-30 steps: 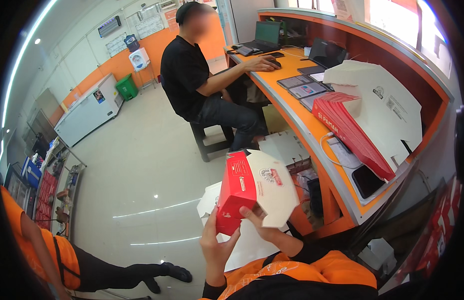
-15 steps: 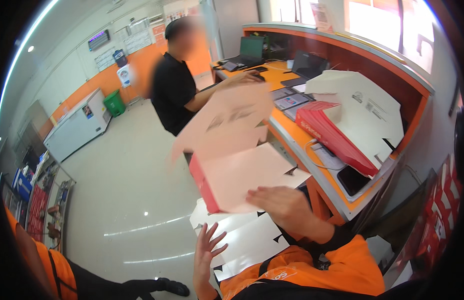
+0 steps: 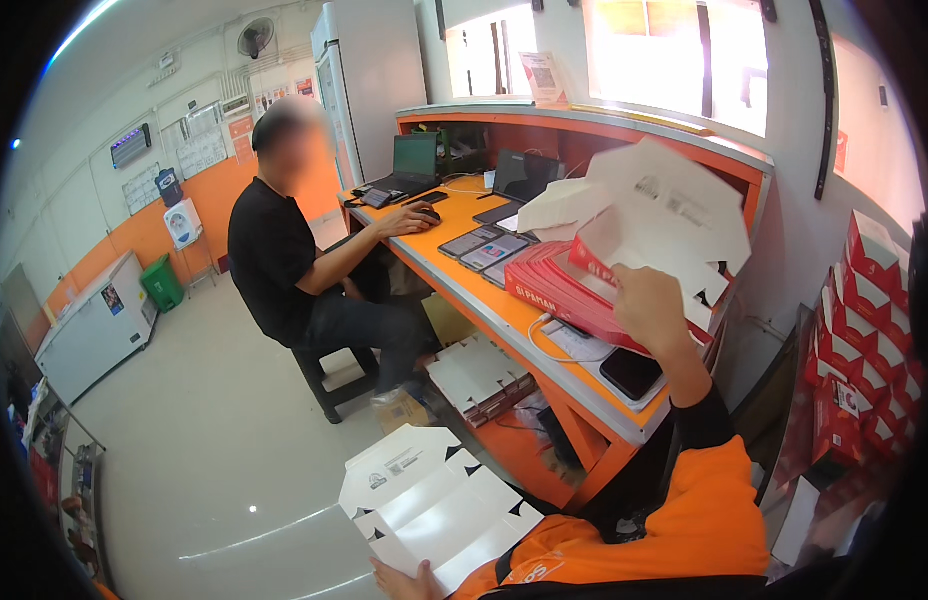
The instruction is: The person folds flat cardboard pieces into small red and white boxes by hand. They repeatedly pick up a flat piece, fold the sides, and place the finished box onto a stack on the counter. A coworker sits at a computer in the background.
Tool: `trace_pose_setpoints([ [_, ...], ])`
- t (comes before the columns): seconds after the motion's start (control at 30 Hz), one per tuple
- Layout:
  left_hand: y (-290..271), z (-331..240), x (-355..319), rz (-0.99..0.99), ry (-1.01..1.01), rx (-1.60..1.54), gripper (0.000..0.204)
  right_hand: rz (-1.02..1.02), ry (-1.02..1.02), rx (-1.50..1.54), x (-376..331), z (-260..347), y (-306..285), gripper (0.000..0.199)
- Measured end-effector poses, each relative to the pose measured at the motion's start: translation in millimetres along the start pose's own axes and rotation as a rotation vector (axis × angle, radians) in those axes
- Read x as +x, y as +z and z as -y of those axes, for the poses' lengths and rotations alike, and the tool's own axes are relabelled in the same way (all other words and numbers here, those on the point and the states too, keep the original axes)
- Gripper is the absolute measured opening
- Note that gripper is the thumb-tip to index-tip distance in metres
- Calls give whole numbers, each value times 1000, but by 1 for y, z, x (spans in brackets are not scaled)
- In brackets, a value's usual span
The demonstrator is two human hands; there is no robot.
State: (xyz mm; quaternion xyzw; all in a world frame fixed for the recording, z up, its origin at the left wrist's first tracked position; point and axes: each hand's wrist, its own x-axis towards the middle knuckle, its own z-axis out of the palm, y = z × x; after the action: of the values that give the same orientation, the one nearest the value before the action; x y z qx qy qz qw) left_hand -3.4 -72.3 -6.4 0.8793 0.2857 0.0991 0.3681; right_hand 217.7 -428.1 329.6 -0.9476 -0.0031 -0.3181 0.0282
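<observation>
My right hand (image 3: 649, 312) is closed on the red edge of a partly folded white-and-red food carton (image 3: 674, 235), tilted over the stack at the desk's right end. Beneath it lie several nested cartons (image 3: 554, 290) with red sides and white insides. Low in the view, my left hand (image 3: 406, 580) grips the near edge of a flat white carton blank (image 3: 434, 510). That blank rests over my lap, with dark notches along its folds and small print at its far end. Part of the left hand's fingers is hidden by the frame edge and the blank.
A person in black sits at the orange desk (image 3: 474, 230), one hand on a mouse. Laptops (image 3: 416, 165), phones, and a black phone (image 3: 631, 372) lie on it. Red-and-white boxes (image 3: 869, 340) are piled at right. More flat cartons (image 3: 476, 375) sit under the desk.
The carton held up over my lap is gone from there. My right hand has moved right to the desk stack, gripping a carton; my left has lowered from open onto the blank.
</observation>
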Motion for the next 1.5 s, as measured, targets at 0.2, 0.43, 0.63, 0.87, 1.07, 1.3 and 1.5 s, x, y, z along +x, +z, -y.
trace_pose_setpoints([
  [0.2, 1, -20, -3, -46, 36, 384, 90, 239, 4, 87, 14, -5, 36, 29],
  [0.43, 6, -60, 0, 2, 8, 709, 63, 249, -61, 372, 10, -21, 43, 37],
  [0.63, 43, -21, 15, -183, -107, 471, 49, -449, 181, 450, -23, -7, -12, 26],
  [0.87, 25, -47, 8, -78, -45, 552, 52, -380, 849, 212, -98, -106, 38, 49],
  [1.07, 39, -40, 9, -49, -8, 715, 55, 38, 795, 569, -102, -68, 22, 66],
  [1.3, 8, -80, -4, 123, 68, 431, 70, -65, 752, 435, -101, -34, 26, 70],
  [1.5, 35, -50, 7, 54, 141, 38, 56, -514, -78, 1147, -129, 51, 25, 55],
])
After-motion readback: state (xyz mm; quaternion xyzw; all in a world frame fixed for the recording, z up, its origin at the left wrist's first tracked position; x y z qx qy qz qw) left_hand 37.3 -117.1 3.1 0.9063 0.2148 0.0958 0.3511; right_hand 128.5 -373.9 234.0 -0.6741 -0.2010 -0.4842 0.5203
